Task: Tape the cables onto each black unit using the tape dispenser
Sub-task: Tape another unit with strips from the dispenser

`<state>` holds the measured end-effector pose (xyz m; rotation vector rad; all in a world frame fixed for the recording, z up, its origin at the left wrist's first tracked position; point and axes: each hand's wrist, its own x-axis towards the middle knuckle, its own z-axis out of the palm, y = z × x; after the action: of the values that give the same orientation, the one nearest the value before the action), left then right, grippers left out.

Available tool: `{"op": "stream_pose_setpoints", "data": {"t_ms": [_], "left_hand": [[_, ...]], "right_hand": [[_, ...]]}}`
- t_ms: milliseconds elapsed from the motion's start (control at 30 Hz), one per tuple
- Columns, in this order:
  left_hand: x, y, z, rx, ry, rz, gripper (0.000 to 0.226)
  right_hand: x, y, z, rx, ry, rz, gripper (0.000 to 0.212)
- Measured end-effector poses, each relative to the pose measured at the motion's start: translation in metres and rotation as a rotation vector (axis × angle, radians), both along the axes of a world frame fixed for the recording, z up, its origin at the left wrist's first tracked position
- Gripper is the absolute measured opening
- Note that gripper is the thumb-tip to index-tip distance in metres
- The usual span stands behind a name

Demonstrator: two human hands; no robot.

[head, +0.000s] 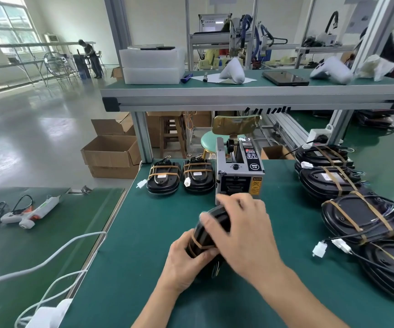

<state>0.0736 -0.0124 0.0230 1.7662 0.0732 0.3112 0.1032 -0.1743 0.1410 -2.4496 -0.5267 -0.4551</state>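
Both hands grip a black unit [211,235] tilted on edge just before the dispenser [238,171], left hand [186,263] underneath, right hand [240,230] over top, likely pressing tape around it.

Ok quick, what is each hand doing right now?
Left hand: fingers curled round the near end of the black unit, holding it.
Right hand: fingers wrapped over the top of the same unit, holding it.

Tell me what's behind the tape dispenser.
Behind the tape dispenser stands a stool: round green seat and gold backrest. A cardboard box shows at its right. The dispenser hides the stool's legs.
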Motion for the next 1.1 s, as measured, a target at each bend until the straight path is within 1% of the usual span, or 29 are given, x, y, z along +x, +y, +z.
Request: {"op": "stream_pose_setpoints", "data": {"t_ms": [33,100,133,167,200,267,333,467,633,733,800,967,1100], "left_hand": [[0.0,0.0,-0.001,0.013,-0.002,0.002,0.043],[0.001,0.0,-0.001,0.05,-0.003,0.008,0.045],[0.0,-0.001,-0.001,0.063,-0.002,0.009,0.045],[0.0,-0.001,-0.002,0.067,-0.002,0.01,0.045],[0.0,0.0,-0.002,0.062,-0.005,0.01,0.047],[0.0,0.0,-0.003,0.039,-0.013,0.006,0.054],[0.0,-0.001,-0.002,0.024,-0.018,0.008,0.059],[0.001,-0.003,0.0,0.026,-0.023,0.011,0.054],[0.0,-0.002,-0.002,0.013,-0.037,0.013,0.053],[0.0,-0.002,-0.002,0.008,-0.037,0.009,0.053],[0.0,-0.003,-0.002,0.003,-0.035,0.01,0.053],[0.0,-0.003,-0.003,0.003,-0.039,0.019,0.054],[0.001,-0.002,-0.004,0.007,-0.036,0.017,0.05]], "right_hand": [[0.01,-0.008,0.007,0.15,0.097,0.026,0.05],[0.039,-0.023,0.019,0.451,0.267,0.004,0.028],[0.057,-0.029,0.021,0.538,0.337,-0.036,0.019],[0.075,-0.033,0.019,0.585,0.404,-0.083,0.014],[0.091,-0.035,0.014,0.601,0.47,-0.128,0.015],[0.118,-0.034,-0.004,0.601,0.598,-0.192,0.022],[0.134,-0.029,-0.019,0.639,0.7,-0.185,0.024],[0.149,-0.014,-0.031,0.723,0.728,-0.174,0.018],[0.155,0.001,-0.032,0.931,0.774,-0.297,0.008],[0.157,0.003,-0.031,1.03,0.816,-0.37,0.006],[0.159,0.004,-0.029,1.069,0.856,-0.378,0.01],[0.16,0.01,-0.023,1.252,0.935,-0.422,0.031],[0.16,0.012,-0.021,1.31,0.983,-0.45,0.03]]}}
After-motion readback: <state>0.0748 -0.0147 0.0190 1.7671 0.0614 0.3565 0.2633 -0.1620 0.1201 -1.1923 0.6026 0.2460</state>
